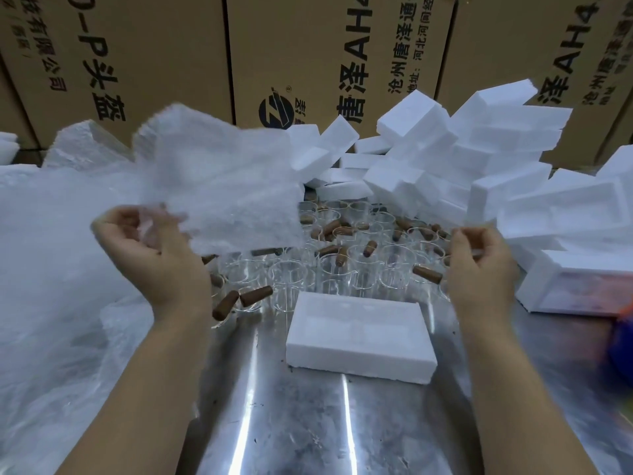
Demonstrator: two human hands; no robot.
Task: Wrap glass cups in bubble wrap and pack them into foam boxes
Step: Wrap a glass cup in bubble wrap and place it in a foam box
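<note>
At the far left we see a heap of bubble wrap (51, 255) that fills that side of the steel counter (308, 423). Just beside it, the left hand (154, 248) is raised palm up. Its fingers and thumb pinch the lower corner of a sheet of bubble wrap (226, 186), which stands up in the air above the counter and hides part of what lies behind it.

In the middle we find the glass cups (342, 272), many of them packed close together on the counter, with brown handles (255, 295) pointing every way. Nearer to us than the cups, a closed white foam box (359, 337) lies flat on the counter between the two forearms.

The right hand (479, 265) hovers over the right edge of the cups with its fingers curled inward. We cannot tell whether it holds anything.

Behind and to the right of it, a pile of foam boxes (479, 145) leans in disorder, and one open foam half (565, 210) shows its hollow. A blurred blue and orange thing (621, 344) sits at the right edge. Printed cardboard cartons (308, 46) stand along the back.
</note>
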